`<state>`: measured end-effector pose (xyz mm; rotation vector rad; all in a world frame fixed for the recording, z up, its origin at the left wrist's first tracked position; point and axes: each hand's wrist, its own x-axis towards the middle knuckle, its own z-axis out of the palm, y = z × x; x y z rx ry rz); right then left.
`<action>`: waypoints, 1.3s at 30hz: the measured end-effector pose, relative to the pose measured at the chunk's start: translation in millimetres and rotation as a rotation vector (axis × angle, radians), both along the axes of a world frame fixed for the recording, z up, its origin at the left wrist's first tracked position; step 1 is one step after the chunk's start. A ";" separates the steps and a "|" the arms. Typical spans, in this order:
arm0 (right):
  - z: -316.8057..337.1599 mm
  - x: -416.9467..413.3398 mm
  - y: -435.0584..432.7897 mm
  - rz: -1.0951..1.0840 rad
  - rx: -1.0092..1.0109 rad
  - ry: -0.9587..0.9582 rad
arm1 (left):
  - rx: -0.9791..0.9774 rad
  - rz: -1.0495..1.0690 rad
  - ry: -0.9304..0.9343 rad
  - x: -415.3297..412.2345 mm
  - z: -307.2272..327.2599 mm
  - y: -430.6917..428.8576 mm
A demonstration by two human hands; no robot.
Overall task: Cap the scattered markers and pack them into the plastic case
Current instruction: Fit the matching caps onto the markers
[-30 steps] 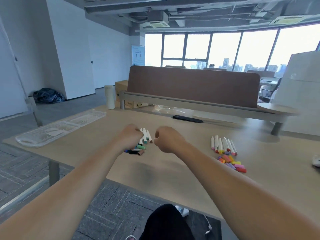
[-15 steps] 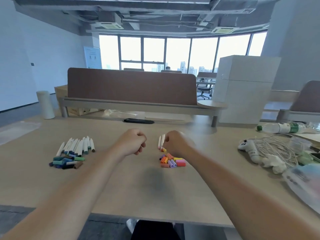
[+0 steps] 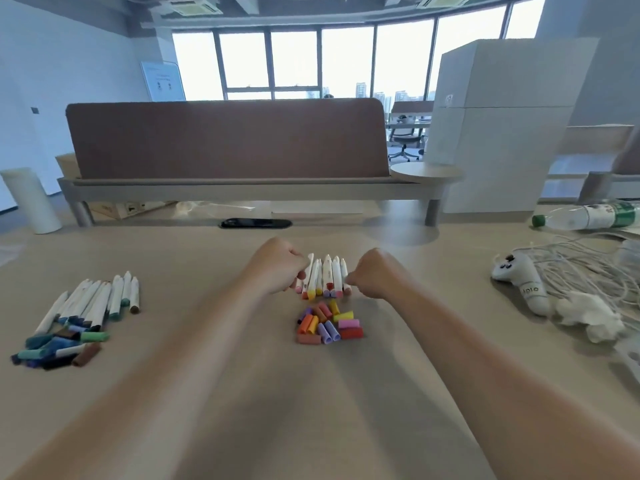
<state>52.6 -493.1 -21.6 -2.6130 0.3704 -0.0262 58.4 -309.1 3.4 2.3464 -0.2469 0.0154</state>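
Observation:
A row of several uncapped white markers (image 3: 327, 277) with warm-coloured ends lies mid-table. Just in front of it sits a pile of red, orange, yellow, pink and purple caps (image 3: 329, 325). My left hand (image 3: 277, 268) is curled into a fist at the row's left end, its fingertips against the tilted leftmost marker. At the right end, my right hand (image 3: 374, 275) is also curled, fingertips at the last marker. Further left lie several more white markers (image 3: 97, 301) with blue, green and brown caps (image 3: 59, 348) beside them. The plastic case is out of view.
A white game controller (image 3: 519, 278), tangled cables (image 3: 581, 268), crumpled white material (image 3: 588, 317) and a lying water bottle (image 3: 595, 216) crowd the right side. A brown desk divider (image 3: 225, 140) closes off the back. A white cylinder (image 3: 31, 199) stands far left.
The view has swung right and down, so the case has left the frame. Both fists have moved from the cool-coloured pile to either end of the warm-coloured marker row.

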 end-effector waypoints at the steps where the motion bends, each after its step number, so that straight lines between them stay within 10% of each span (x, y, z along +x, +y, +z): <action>1: -1.1 5.1 0.8 -0.002 0.023 0.019 | 0.007 0.006 -0.001 3.8 -2.1 -1.5; 26: 7.7 48.2 6.6 -0.026 -0.024 0.487 | -0.138 -0.036 -0.041 23.0 -25.7 -16.5; 39: 25.4 13.5 -17.0 0.051 0.335 0.223 | 0.158 -0.181 0.003 11.7 -11.4 -4.9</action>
